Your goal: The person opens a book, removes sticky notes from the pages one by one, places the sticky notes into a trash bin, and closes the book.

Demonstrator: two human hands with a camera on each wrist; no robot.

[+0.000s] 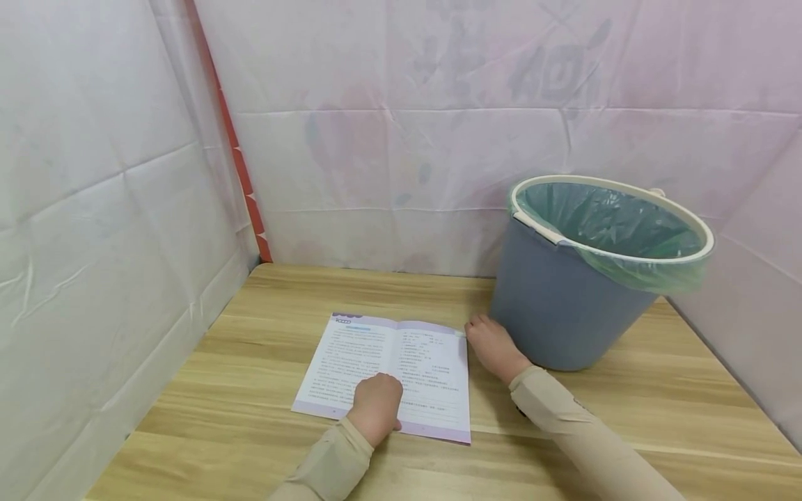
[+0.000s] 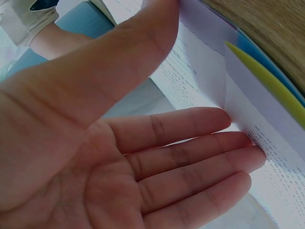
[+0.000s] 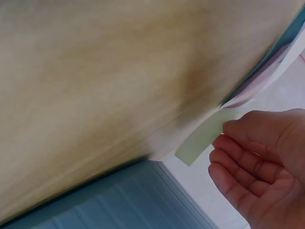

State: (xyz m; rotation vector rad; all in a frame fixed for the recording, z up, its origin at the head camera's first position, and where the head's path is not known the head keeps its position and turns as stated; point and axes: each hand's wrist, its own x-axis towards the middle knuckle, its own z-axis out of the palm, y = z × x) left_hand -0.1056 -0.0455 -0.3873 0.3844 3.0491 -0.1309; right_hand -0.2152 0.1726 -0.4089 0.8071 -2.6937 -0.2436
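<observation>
An open booklet (image 1: 432, 390) with printed text and purple borders lies on the wooden table. My left hand (image 1: 377, 405) rests over its lower middle, near the fold. In the left wrist view, the fingers (image 2: 186, 176) are extended against the printed page and the thumb reaches the page's lower edge. At the booklet's upper right corner, my right hand (image 1: 495, 346) pinches a pale green sticky note (image 3: 202, 139) between thumb and forefinger. The note sticks out past the page edge, its inner end meeting the booklet. The right hand's other fingers are curled loosely.
A blue-grey trash bin (image 1: 551, 299) with a cream rim and a green plastic liner (image 1: 614, 216) stands just beyond my right hand. White cloth walls (image 1: 376, 160) enclose the wooden table (image 1: 219, 410) at the back and sides.
</observation>
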